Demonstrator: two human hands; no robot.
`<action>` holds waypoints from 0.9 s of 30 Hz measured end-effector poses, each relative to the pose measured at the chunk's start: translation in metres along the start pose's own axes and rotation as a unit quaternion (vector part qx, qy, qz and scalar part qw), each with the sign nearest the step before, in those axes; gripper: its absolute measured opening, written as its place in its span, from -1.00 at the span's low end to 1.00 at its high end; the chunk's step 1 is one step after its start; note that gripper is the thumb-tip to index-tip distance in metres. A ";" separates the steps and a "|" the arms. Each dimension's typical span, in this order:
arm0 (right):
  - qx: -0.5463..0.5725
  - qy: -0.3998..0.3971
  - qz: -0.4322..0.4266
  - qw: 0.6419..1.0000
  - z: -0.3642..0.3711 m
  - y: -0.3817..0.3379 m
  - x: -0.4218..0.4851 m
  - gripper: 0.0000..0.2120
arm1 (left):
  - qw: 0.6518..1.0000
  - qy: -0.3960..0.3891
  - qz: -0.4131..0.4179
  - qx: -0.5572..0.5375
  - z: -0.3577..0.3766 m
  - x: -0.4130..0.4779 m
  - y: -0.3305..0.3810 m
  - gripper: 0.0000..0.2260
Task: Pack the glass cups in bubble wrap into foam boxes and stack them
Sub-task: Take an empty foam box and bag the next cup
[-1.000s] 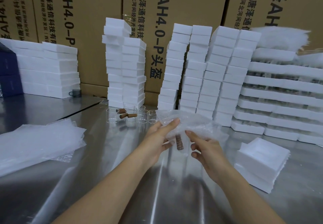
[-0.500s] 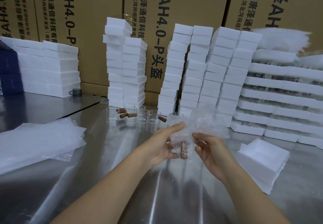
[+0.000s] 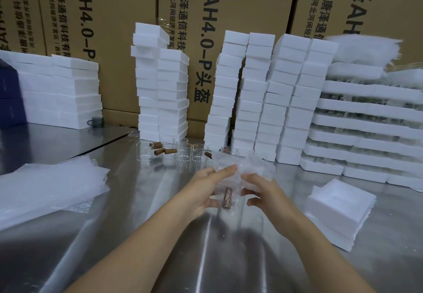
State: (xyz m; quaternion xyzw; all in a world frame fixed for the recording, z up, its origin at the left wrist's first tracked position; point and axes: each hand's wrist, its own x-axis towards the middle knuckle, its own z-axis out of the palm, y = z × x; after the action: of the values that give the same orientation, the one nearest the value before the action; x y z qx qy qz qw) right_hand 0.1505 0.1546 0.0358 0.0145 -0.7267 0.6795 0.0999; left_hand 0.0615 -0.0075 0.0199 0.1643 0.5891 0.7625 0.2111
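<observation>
Above the steel table, both hands hold a sheet of bubble wrap (image 3: 242, 169) that is folded round a glass cup with a brown cork handle (image 3: 227, 199). My left hand (image 3: 207, 188) grips the wrapped cup from the left, thumb below and fingers along the wrap. On the right side, my right hand (image 3: 261, 192) pinches the wrap. An open foam box (image 3: 338, 205) lies on the table to the right. Several bare glass cups (image 3: 183, 152) with cork handles stand farther back.
A pile of bubble wrap sheets (image 3: 45, 187) lies at the left. Tall stacks of foam boxes (image 3: 270, 95) stand at the back, with wide foam trays (image 3: 366, 118) stacked at the right and cardboard cartons (image 3: 114, 29) behind everything.
The bubble wrap has been drawn closer round the cup, and the cork handle has turned upright between my hands. Both hands have come slightly nearer each other.
</observation>
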 end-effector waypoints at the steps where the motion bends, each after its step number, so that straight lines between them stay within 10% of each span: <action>1: -0.005 0.009 0.014 1.000 0.001 0.000 0.001 -0.58 | 1.000 0.006 0.007 0.005 -0.001 0.002 -0.001 -0.18; 10: 0.007 0.194 -0.056 0.979 -0.002 0.000 0.006 -0.61 | 0.998 -0.011 0.000 -0.054 0.002 -0.004 0.007 -0.22; 16: -0.119 0.157 -0.203 0.959 0.007 -0.001 0.002 -0.63 | 0.998 -0.046 0.013 -0.033 0.003 -0.007 0.005 -0.38; 23: -0.057 0.060 -0.066 0.994 0.004 -0.008 -0.001 -0.83 | 0.999 -0.037 0.040 -0.001 -0.004 -0.001 0.004 -0.34; 27: -0.033 0.136 -0.067 0.988 0.004 -0.008 -0.001 -0.80 | 0.998 -0.024 0.047 -0.018 -0.007 0.004 0.003 -0.33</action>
State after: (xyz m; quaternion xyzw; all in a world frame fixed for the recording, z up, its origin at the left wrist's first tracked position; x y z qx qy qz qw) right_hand 0.1525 0.1495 0.0429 -0.0327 -0.7258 0.6425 0.2435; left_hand 0.0547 -0.0121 0.0215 0.2062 0.5619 0.7777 0.1924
